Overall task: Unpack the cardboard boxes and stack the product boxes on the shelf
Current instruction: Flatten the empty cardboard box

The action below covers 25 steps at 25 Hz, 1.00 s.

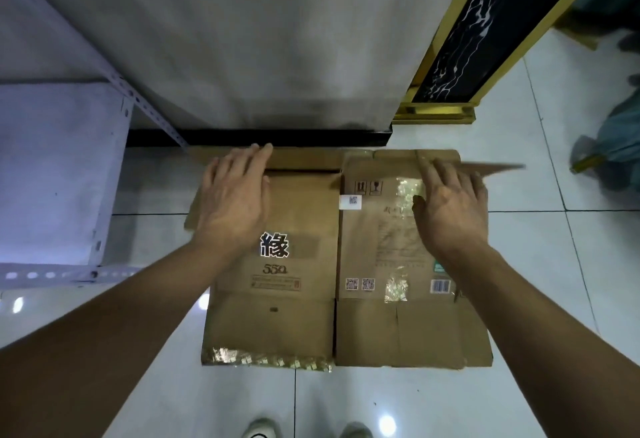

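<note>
I have a single view, from the camera on the wearer's head, looking almost straight down from standing height. Both forearms enter from the bottom corners, and shoe tips (308, 430) show at the bottom edge. The wide lens bends the shelf frame (62, 273) at the left and the floor tiles (540, 264) at the right.

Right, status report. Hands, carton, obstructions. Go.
Left hand and right hand open, palms down on flattened carton. Carton flat on floor. Nothing blocking.
</note>
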Tool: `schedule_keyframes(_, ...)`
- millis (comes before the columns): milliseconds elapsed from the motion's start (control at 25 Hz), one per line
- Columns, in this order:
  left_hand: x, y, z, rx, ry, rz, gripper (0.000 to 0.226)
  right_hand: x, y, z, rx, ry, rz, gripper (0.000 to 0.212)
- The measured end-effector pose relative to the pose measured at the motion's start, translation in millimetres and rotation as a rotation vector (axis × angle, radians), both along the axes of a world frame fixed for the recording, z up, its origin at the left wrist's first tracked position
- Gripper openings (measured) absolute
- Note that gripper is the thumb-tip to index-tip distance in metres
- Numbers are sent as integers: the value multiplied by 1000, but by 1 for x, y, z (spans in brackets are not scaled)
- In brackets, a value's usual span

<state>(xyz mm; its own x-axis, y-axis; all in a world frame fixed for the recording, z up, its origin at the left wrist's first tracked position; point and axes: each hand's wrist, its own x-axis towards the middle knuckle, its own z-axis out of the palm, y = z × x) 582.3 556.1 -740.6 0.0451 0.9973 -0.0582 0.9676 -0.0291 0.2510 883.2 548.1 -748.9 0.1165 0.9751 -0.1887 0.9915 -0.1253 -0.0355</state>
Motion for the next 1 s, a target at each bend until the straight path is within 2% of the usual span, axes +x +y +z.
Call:
schedule_keyframes(160, 1, -6, 2, 24, -25, -64, 50, -9, -5, -3, 4, 57, -9, 67)
schedule_keyframes(600, -3, -86, -50, -245, -14, -90, 49, -27, -57, -35, -189, 117, -3, 68)
schedule_keyframes(800, -5, -111, -118, -369, -28, -74, 57, -28, -85, -101, -290, 121, -1, 73)
schedule_keyframes(1000, -5, -101, -200, -386, 36, 4, 79, -29, -87, -191, -283, 104, 59, 87)
